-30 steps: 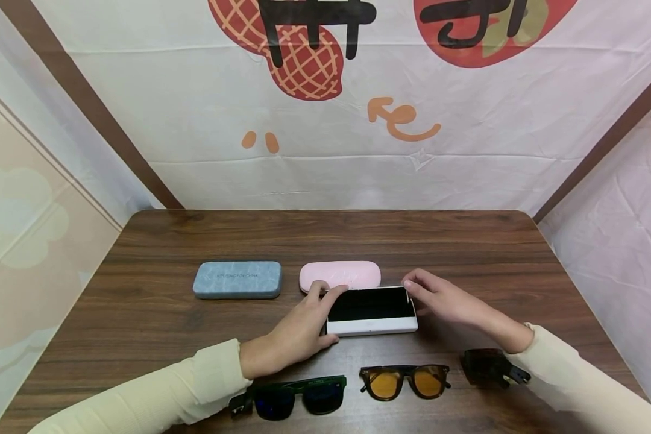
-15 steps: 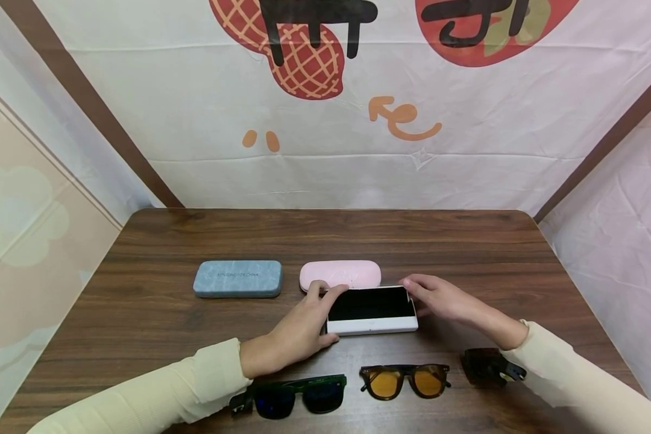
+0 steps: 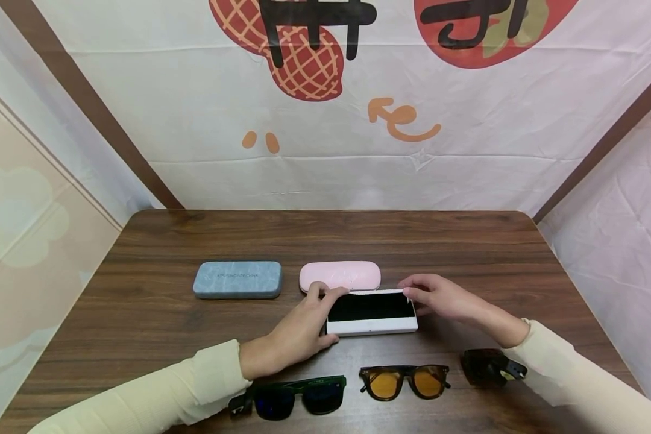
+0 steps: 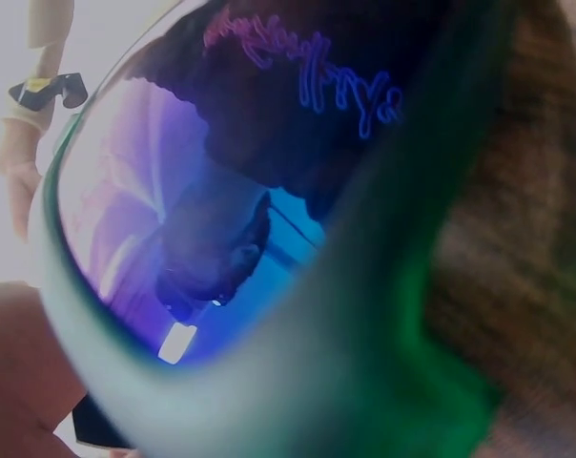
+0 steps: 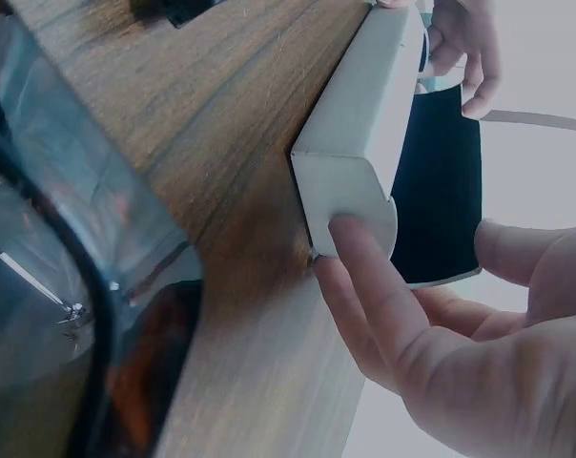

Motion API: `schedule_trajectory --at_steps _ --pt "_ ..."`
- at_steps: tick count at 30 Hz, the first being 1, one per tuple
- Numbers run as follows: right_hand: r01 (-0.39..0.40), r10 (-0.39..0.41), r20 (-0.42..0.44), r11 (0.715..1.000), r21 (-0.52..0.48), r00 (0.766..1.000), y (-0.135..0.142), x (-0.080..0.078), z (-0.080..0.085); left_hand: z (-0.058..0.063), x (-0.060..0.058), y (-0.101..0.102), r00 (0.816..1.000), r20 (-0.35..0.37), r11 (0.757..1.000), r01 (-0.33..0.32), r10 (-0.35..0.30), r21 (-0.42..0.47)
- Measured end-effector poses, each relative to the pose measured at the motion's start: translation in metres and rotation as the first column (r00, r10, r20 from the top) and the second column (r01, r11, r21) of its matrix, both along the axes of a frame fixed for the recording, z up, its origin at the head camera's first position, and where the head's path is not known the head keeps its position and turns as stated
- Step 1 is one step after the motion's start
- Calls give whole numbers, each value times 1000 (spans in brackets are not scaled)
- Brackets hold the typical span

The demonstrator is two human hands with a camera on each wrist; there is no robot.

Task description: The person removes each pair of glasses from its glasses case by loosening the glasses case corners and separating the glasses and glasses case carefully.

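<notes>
A white glasses case [image 3: 372, 327] with a black inside rests on the table, its lid raised. My left hand [image 3: 295, 334] grips the left end, thumb low at the front corner and fingers at the top edge. At the right end, my right hand [image 3: 439, 297] holds the case. The right wrist view shows fingers [image 5: 369, 277] against the white end wall and the thumb at the edge of the black lid lining [image 5: 439, 191]. Just behind lies a pink glasses case [image 3: 340, 275], overlapped by my left fingers in the head view.
A blue glasses case [image 3: 237, 279] lies back left. In front are green-framed sunglasses [image 3: 299, 398], whose mirrored lens [image 4: 202, 191] fills the left wrist view, and amber-lensed glasses [image 3: 405, 383]. A black wrist camera [image 3: 485, 366] sits under the right wrist. A printed cloth [image 3: 325, 175] hangs behind the table.
The raised lid's top edge has dropped slightly in the head view, showing more white rim. My right hand has shifted slightly with it; my left hand has stayed put.
</notes>
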State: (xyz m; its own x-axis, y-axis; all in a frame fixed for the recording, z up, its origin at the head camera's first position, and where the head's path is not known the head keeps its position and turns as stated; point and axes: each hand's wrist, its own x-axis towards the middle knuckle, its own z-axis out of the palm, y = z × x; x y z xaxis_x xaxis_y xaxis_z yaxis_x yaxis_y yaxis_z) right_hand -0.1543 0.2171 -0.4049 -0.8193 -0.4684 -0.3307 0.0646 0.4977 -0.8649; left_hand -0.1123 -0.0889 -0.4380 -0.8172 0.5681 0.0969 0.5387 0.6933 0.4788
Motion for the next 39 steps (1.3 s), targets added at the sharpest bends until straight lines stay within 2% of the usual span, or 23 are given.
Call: schedule_trajectory --at_steps 12,19,24,33,37,39 --pt "-145 143 -42 988 -52 989 10 -2 1 0 0 -1 1000 15 1000 11 -10 -23" --pt "-211 220 -178 975 69 959 14 -3 0 0 0 -3 999 32 999 26 -26 -29" --pt "-232 250 -208 967 109 946 13 -3 -1 0 -1 -3 999 24 999 35 -35 -37" --pt "-198 282 -309 940 277 908 9 6 1 -1 0 -2 999 12 998 40 -39 -39" --pt "-182 301 -365 928 325 881 5 10 0 -2 0 -2 999 -1 998 41 -41 -41" --pt "-179 318 -399 920 349 860 3 12 0 -2 0 -2 999 -9 998 41 -42 -41"
